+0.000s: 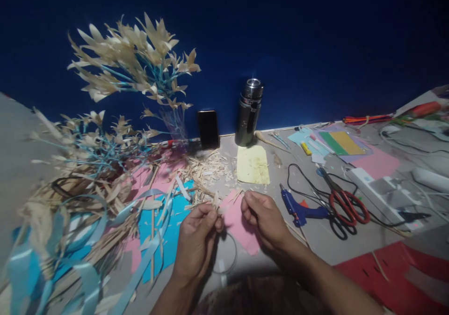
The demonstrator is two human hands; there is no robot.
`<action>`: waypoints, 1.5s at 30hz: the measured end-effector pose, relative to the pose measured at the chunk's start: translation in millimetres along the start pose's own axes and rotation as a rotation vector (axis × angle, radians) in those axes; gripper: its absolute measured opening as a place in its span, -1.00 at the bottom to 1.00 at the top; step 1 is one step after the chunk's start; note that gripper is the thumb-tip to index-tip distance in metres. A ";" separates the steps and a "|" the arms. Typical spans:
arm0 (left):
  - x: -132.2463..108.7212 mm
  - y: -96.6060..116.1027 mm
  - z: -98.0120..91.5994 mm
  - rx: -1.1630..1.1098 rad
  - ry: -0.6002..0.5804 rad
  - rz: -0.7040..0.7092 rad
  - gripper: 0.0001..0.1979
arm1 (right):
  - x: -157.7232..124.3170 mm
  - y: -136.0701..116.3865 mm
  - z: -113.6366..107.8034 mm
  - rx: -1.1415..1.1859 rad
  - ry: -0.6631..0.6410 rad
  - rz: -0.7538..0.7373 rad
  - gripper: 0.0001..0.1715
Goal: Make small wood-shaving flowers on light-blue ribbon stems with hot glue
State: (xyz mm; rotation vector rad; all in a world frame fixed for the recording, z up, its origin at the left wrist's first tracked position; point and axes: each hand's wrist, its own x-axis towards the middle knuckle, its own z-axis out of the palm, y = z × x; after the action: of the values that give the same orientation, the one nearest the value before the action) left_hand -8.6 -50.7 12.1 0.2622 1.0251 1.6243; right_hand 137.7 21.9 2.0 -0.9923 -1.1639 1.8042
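My left hand [201, 233] is closed, thumb and forefinger pinched together, with a small pale scrap at the fingertips whose kind I cannot make out. To its right, my right hand [263, 214] is also closed in a pinch; what sits between its fingers is hidden. Just below the left fingers curves a thin loop of wire or thread [235, 254]; I cannot tell whether it is held or lies on the table. Pink paper [242, 228] lies under and between the hands. Ahead are pale dried husk shavings [210, 170] and a stained yellow sheet [252, 165].
Husk flowers on blue stems [150, 67] stand in a clear vase [175, 123]. A phone [208, 130] and a steel flask [249, 113] stand by the wall. Rightward lie a blue glue gun [298, 207], red-handled scissors [345, 207] and a power strip [375, 188]; blue ribbon [87, 277] curls at left.
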 end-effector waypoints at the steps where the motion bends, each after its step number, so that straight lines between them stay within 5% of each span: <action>1: -0.2 0.0 -0.3 0.001 -0.007 -0.005 -0.72 | -1.5 -1.1 -1.4 -0.081 0.014 -0.050 -0.48; 5: 0.8 -1.0 -0.6 -0.007 -0.034 -0.032 -0.74 | -9.6 -6.9 -1.4 -0.437 0.019 -0.417 -0.84; 9: 2.0 -2.8 1.5 -0.025 -0.070 -0.067 -0.76 | -6.7 -9.2 0.7 -0.663 -0.097 -0.802 -0.71; 13: 1.0 -4.4 2.3 -0.049 -0.082 -0.088 -0.78 | 1.6 -9.6 0.2 -0.753 -0.144 -0.933 -0.80; 27: 2.7 -9.1 3.8 0.156 0.017 -0.006 -0.76 | -1.2 -12.0 9.0 -0.705 -0.005 -0.709 -0.85; 45: 3.4 -9.6 2.3 0.096 -0.063 -0.109 -0.75 | 0.8 -7.0 3.9 -0.802 -0.068 -0.809 -0.79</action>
State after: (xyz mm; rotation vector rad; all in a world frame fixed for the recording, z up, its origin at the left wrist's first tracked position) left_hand -1.7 -46.8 5.3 0.3145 1.0522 1.4620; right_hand 135.2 23.3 9.6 -0.6832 -2.0292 0.7214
